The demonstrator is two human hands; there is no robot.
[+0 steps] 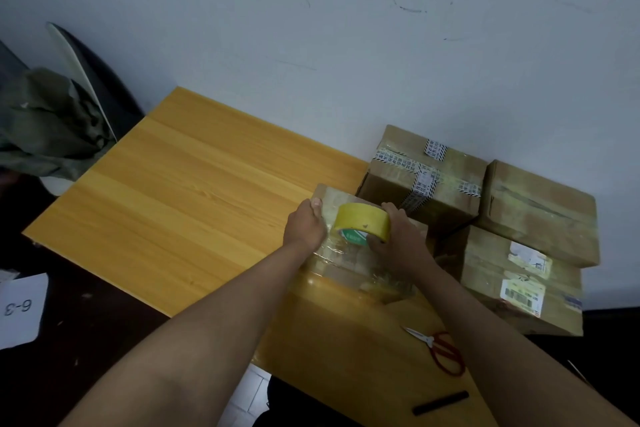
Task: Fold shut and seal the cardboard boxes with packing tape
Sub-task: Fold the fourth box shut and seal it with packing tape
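Wooden table against scuffed wall, small box at near-right edge beside three taped boxes, left hand pressing tape flat, right hand gripping yellow tape roll, mid-seal; next likely pull across, cut with scissors.

It looked like a plain back room used for packing parcels, a small storeroom or shipping corner rather than a home or a shop floor. A bare, scuffed white wall with dark pen-like marks ran behind a yellow wood-grain table pushed against it. Several taped cardboard boxes with printed shipping labels were stacked at the table's right end. Red-handled scissors lay on the table, and a paper sheet marked "6-3" lay on the dark floor beside it.
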